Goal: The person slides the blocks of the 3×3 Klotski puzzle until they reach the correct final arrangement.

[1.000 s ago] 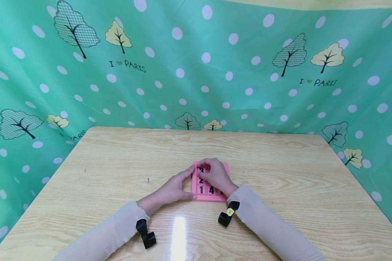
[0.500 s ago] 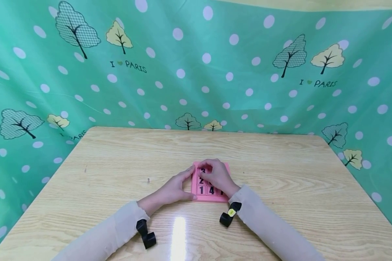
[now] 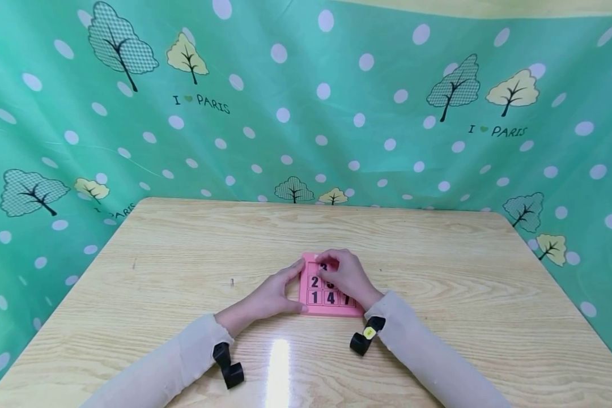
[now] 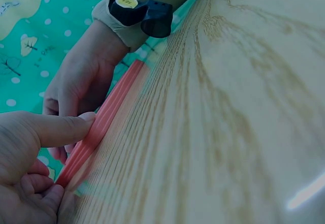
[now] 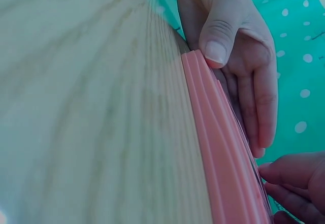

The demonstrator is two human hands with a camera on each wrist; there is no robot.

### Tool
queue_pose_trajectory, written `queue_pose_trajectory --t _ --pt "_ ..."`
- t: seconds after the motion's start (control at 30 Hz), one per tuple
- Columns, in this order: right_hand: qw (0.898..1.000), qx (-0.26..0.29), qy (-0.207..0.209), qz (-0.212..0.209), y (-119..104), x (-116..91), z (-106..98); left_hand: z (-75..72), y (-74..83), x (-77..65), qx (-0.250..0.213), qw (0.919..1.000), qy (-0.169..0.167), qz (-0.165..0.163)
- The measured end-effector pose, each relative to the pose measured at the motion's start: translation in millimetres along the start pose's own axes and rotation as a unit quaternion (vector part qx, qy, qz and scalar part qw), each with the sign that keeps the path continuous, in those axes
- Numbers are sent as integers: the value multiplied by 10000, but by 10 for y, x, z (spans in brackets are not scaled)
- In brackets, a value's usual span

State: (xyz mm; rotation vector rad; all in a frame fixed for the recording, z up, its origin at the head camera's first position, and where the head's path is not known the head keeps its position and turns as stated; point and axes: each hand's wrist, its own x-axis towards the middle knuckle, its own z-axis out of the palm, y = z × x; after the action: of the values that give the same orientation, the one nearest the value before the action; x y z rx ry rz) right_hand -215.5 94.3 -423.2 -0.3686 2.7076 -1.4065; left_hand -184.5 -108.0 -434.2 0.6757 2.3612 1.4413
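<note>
A pink number slide puzzle [image 3: 331,310] lies flat on the table, with black digits on its tiles. My left hand [image 3: 274,292] holds its left side, thumb at the near corner and fingers along the edge. Over the top row, my right hand [image 3: 351,279] has its thumb and index finger at the "3" tile [image 3: 323,267], which sits between the left and middle columns. Below it show the 2, 1 and 4 tiles; the right hand covers part of the board. Both wrist views show the puzzle's pink side [image 4: 104,120] edge-on, against the tabletop.
The wood-grain table [image 3: 183,243] extends on all sides of the puzzle. Behind it hangs a green dotted curtain [image 3: 306,90] with printed trees. A black camera is strapped to each wrist, and a bright light reflection lies on the near tabletop.
My right hand has shifted to the right, and the "3" tile has slid right out of the left column with it, baring the top-left slot. My left hand has stayed put.
</note>
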Motion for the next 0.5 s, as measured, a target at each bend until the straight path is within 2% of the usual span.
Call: queue_pose_trajectory --t 0.13,0.5 --pt "9999 -1 33 -96 33 -4 -23 -2 8 -5 20 10000 -6 12" --pt "10000 -49 9 57 78 -31 -90 4 7 0 75 10000 23 -29"
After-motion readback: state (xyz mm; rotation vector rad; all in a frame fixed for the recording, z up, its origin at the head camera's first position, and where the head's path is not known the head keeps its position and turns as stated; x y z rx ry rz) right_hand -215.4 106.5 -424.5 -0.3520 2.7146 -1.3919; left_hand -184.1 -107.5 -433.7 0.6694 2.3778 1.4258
